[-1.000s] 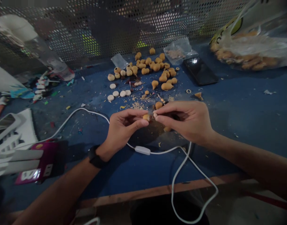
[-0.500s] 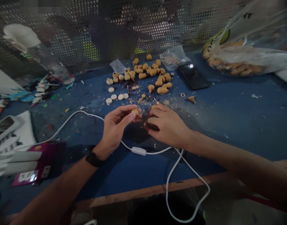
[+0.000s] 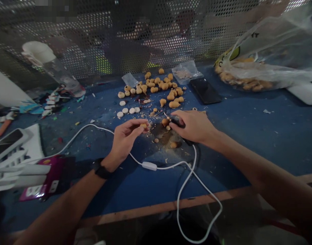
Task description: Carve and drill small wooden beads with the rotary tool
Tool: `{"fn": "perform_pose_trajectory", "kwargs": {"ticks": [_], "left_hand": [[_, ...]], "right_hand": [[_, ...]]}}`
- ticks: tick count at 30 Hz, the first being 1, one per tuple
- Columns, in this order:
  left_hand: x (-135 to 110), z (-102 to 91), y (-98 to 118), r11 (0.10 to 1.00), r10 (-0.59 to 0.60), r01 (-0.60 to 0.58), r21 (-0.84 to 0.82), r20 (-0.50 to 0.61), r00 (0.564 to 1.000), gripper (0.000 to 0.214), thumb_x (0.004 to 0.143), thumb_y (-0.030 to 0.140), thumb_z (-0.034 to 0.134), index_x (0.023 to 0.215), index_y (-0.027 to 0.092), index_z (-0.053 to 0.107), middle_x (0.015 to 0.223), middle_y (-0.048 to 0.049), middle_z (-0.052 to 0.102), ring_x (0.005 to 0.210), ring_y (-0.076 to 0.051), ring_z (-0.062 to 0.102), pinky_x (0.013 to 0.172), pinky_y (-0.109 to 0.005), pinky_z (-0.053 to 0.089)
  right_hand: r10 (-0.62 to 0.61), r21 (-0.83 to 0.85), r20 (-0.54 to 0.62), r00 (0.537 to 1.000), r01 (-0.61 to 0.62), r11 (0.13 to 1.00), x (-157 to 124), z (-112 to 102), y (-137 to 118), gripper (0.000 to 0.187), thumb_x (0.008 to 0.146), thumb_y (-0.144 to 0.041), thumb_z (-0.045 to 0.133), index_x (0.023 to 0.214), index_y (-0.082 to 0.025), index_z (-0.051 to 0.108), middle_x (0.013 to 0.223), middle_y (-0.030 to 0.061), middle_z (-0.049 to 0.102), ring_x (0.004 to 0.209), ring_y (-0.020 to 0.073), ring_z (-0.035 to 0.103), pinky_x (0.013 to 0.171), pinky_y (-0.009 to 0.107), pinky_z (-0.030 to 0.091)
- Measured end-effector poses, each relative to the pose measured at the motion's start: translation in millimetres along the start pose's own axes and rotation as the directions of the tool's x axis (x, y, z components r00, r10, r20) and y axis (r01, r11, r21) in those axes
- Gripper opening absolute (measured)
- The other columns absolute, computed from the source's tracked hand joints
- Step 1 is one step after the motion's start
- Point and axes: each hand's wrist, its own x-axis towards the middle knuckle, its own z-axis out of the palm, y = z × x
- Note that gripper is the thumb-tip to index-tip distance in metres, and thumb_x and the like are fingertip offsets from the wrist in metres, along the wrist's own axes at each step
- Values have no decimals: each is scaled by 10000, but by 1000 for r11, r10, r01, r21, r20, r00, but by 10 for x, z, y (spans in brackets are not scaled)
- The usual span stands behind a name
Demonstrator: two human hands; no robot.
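Note:
My left hand (image 3: 126,136) pinches a small tan bead-like piece (image 3: 144,125) between thumb and fingers, just above the blue tabletop (image 3: 247,136). My right hand (image 3: 194,126) lies to its right, fingers closed round a dark corded hand tool (image 3: 176,120) whose thin tip points left at a loose tan piece (image 3: 165,121). Two more small tan pieces (image 3: 173,145) lie on a dark patch below the hands, amid sawdust. A black watch sits on my left wrist.
A heap of tan gourd-shaped pieces (image 3: 166,89) and white discs (image 3: 127,110) lies behind the hands. A black phone (image 3: 205,90), small plastic bags, a big bag of tan pieces (image 3: 250,73), a white cable with switch (image 3: 149,165), a perforated metal screen behind, clutter at left.
My hands have drawn apart. The right hand went down to the table and now grips the dark tool; the left still holds its small piece. The view shifted slightly.

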Motion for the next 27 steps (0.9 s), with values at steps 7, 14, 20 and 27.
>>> {"fn": "perform_pose_trajectory", "kwargs": {"ticks": [7, 14, 20, 27], "left_hand": [[4, -54, 34, 889, 153, -212, 407, 173, 973, 258, 881, 403, 799, 1063, 222, 816, 1053, -87, 805, 897, -202, 765, 799, -308, 618], [31, -108, -27, 609, 209, -372, 701, 311, 927, 198, 975, 398, 678, 979, 254, 815, 1001, -72, 811, 983, -250, 712, 922, -419, 556], [23, -103, 2, 574, 264, -383, 723, 279, 923, 181, 973, 360, 668, 997, 244, 805, 980, -77, 792, 958, -238, 697, 883, -390, 541], [-21, -135, 266, 766, 172, -488, 419, 598, 783, 189, 892, 411, 791, 847, 228, 808, 760, -43, 762, 625, -130, 640, 616, -242, 484]], "right_hand": [[-16, 116, -6, 1000, 17, 993, -1, 0, -54, 307, 887, -308, 623, 1130, -180, 759, 753, 56, 724, 667, 215, 631, 643, 331, 391], [74, 440, -26, 997, -55, 896, 8, 20, 11, 382, 866, -393, 691, 1149, -156, 788, 686, 26, 703, 567, 168, 601, 563, 306, 396], [120, 693, 22, 993, -102, 714, 39, 53, 27, 372, 878, -391, 698, 1155, -157, 778, 905, 83, 784, 684, 199, 725, 570, 304, 546], [194, 849, 190, 962, -260, 460, 45, -40, -65, 370, 866, -325, 662, 1187, -144, 693, 699, 6, 670, 434, 144, 621, 402, 277, 504]]}}
